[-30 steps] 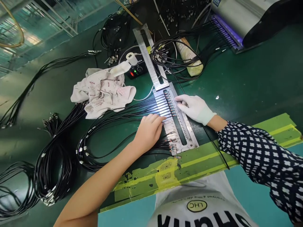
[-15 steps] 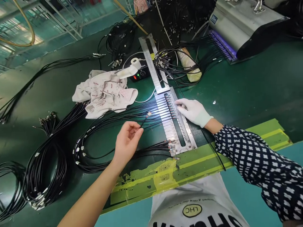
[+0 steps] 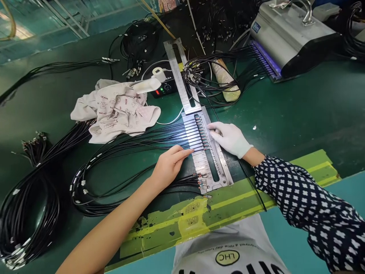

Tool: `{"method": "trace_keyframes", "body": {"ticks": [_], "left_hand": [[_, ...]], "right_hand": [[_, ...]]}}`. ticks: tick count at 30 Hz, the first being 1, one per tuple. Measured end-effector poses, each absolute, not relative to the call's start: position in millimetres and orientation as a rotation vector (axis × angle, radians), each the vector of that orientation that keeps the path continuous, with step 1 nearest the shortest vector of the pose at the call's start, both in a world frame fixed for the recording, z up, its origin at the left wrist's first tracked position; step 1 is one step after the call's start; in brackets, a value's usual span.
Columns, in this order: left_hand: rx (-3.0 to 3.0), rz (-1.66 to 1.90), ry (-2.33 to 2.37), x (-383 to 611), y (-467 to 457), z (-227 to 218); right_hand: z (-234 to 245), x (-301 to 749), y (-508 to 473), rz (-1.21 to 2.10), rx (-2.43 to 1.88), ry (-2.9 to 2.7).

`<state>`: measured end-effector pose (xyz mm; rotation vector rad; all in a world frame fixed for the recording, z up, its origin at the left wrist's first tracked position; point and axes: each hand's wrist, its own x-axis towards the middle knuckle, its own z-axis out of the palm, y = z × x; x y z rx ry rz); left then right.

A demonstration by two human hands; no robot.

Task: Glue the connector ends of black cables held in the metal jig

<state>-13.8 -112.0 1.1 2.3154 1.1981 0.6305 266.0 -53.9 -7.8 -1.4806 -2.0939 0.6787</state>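
Note:
A slotted metal fixture (image 3: 223, 168) lies on the green table, with several black cables (image 3: 137, 142) laid side by side in its grooves. My bare left hand (image 3: 168, 164) is at the fixture's left edge, fingers pinched together on a black cable and pushing its end toward a groove. My right hand (image 3: 229, 138), in a white glove, rests flat on the fixture's right rail, fingertips touching the row of connector tips. Loose connector ends (image 3: 202, 183) lie at the fixture's near end.
A crumpled printed cloth (image 3: 114, 110) lies left of the fixture. Behind it sit a small black control box (image 3: 165, 88) and a coiled cable pile (image 3: 205, 76). A grey lamp unit (image 3: 288, 34) glows violet at the back right. Thick cable bundles (image 3: 25, 213) lie at left.
My left hand lifted away holding a cable end in the air, then came back down to the fixture's left edge with it. My right hand stayed on the rail.

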Motion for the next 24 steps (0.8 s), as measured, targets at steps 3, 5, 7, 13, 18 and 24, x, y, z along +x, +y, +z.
{"method": "trace_keyframes", "body": {"ticks": [3, 5, 7, 13, 18, 24], "left_hand": [[2.374, 0.606, 1.171, -13.8, -108.8, 0.5], [2.444, 0.605, 1.151, -11.6, -106.7, 1.3], [2.554, 0.597, 1.138, -9.6, -105.0, 2.4], [2.759, 0.548, 1.115, -9.5, -107.3, 3.0], [2.769, 0.623, 1.118, -8.8, -110.6, 0.9], [2.477, 0.617, 1.102, -8.3, -107.6, 5.0]], "right_hand": [[-7.5, 265.1, -53.8, 0.677, -1.488, -2.089], [-7.0, 264.7, -53.9, 0.678, -1.491, -2.089], [-6.5, 264.8, -54.0, 0.682, -1.490, -2.091], [-5.7, 265.0, -53.9, 0.689, -1.492, -2.088], [-3.7, 264.0, -53.8, 0.691, -1.500, -2.086], [-2.1, 263.6, -53.9, 0.706, -1.498, -2.083]]}}
